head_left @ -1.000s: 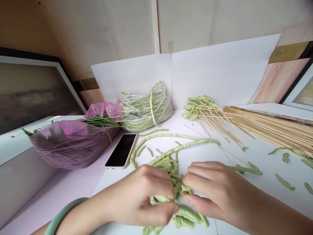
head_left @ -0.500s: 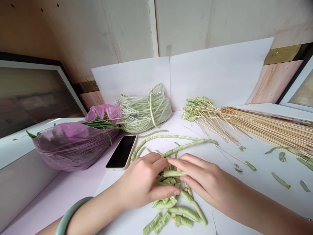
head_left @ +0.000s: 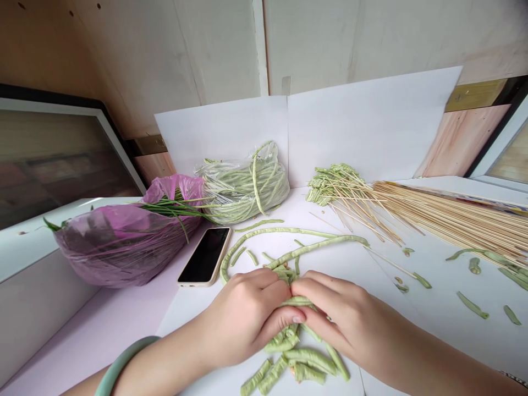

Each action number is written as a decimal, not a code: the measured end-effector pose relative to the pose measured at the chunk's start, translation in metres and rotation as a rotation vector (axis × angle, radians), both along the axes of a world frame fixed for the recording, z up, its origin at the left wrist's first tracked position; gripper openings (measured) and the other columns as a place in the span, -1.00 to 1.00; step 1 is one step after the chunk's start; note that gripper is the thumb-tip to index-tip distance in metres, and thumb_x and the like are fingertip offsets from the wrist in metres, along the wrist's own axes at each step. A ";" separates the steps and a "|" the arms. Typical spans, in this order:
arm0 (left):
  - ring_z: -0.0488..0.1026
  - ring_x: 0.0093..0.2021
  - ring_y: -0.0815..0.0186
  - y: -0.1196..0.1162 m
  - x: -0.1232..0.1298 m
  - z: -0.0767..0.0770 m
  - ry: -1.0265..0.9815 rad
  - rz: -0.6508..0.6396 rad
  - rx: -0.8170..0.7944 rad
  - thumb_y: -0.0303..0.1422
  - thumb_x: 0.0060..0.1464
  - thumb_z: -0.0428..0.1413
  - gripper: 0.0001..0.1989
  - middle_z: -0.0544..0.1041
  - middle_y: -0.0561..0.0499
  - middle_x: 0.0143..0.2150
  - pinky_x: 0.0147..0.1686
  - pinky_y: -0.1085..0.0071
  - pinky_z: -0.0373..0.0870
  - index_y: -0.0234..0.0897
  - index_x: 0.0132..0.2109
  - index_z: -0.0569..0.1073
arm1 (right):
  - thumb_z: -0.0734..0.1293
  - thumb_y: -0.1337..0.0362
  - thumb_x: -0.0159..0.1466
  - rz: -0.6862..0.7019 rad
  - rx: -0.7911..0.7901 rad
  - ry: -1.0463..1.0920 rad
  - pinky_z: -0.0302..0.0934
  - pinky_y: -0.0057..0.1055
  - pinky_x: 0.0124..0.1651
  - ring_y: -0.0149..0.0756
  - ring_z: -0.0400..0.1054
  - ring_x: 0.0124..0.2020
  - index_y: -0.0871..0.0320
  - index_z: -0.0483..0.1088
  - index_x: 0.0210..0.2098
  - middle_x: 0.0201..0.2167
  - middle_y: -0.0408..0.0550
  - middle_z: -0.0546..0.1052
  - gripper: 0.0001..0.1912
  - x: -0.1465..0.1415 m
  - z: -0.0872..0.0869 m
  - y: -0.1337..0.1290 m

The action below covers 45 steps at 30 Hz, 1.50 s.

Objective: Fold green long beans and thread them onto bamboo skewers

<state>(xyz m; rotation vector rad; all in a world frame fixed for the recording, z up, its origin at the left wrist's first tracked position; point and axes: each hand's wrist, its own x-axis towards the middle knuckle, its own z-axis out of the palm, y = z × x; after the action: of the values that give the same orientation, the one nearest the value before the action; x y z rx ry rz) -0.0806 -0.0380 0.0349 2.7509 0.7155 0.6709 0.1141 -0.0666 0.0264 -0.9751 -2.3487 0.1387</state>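
Both hands meet at the middle of the table over a heap of short green bean pieces [head_left: 284,335]. My left hand [head_left: 258,308] is closed, its thumb and bent fingers gripping one end of a green bean piece [head_left: 297,301]. From the other side my right hand [head_left: 334,308] pinches the same piece, its fingertips touching those of the left. More cut pieces lie below the hands, some with loose seeds. Just beyond them a long green bean [head_left: 280,231] curves in a loop on the white surface.
A phone [head_left: 205,257] lies beside a purple plastic bag [head_left: 124,247] of green stalks. Behind stands a clear bag of long beans [head_left: 247,190]. To the right are skewered bean bundles [head_left: 336,179], many bamboo skewers [head_left: 449,217] and scattered bean scraps [head_left: 472,305].
My hands have moved slightly toward me and closed together. The fingers of my right hand, straighter before, are now bent around the bean piece.
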 end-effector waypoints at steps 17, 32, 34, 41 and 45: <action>0.09 -0.57 0.34 0.000 -0.003 0.013 -0.120 -0.486 -0.697 -0.10 0.25 -0.10 -0.52 0.05 0.10 -0.62 -0.54 0.35 0.10 -0.20 -0.58 0.00 | 0.12 0.43 0.24 0.343 0.230 -0.059 -0.12 -0.38 -0.54 -0.45 -0.07 -0.64 0.15 0.07 -0.63 -0.67 -0.25 0.13 -0.68 0.005 -0.001 -0.018; 0.20 -0.47 0.38 0.019 -0.004 0.001 0.105 -0.064 -0.124 -0.26 0.10 0.10 -0.78 0.27 0.07 -0.48 -0.48 0.46 0.12 -0.29 -0.43 0.32 | 0.10 0.56 0.20 0.000 -0.142 0.033 0.20 -0.46 -0.47 -0.43 0.21 -0.52 0.14 0.37 -0.23 -0.34 -0.11 0.28 -0.69 0.010 0.004 0.001; 0.21 -0.47 0.36 0.020 -0.004 0.001 0.114 -0.017 -0.100 -0.16 0.12 0.09 -0.72 0.29 0.06 -0.48 -0.47 0.46 0.14 -0.30 -0.40 0.35 | 0.10 0.56 0.24 0.001 -0.141 0.073 0.24 -0.49 -0.44 -0.44 0.25 -0.49 0.12 0.36 -0.11 -0.31 -0.11 0.30 -0.64 0.009 0.002 0.002; 0.26 -0.43 0.34 0.017 -0.004 -0.003 0.026 0.015 -0.084 0.02 0.13 0.03 -0.58 0.33 0.03 -0.43 -0.44 0.45 0.19 -0.31 -0.32 0.38 | 0.14 0.60 0.17 0.050 -0.094 0.193 0.30 -0.56 -0.30 -0.43 0.38 -0.37 0.09 0.25 -0.15 -0.35 -0.17 0.42 -0.65 0.002 -0.004 -0.001; 0.28 -0.42 0.33 0.014 -0.003 -0.004 0.042 -0.086 -0.024 -0.06 0.25 -0.09 -0.62 0.35 0.03 -0.43 -0.42 0.45 0.18 -0.27 -0.30 0.38 | 0.11 0.57 0.19 0.076 -0.071 0.107 0.27 -0.60 -0.36 -0.46 0.30 -0.42 0.10 0.15 -0.30 -0.37 -0.17 0.32 -0.76 0.001 -0.004 -0.005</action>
<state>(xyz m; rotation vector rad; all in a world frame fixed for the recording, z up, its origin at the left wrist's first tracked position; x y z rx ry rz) -0.0836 -0.0245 0.0309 2.7631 0.6052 0.5838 0.1147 -0.0714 0.0221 -0.8901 -2.2963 0.2990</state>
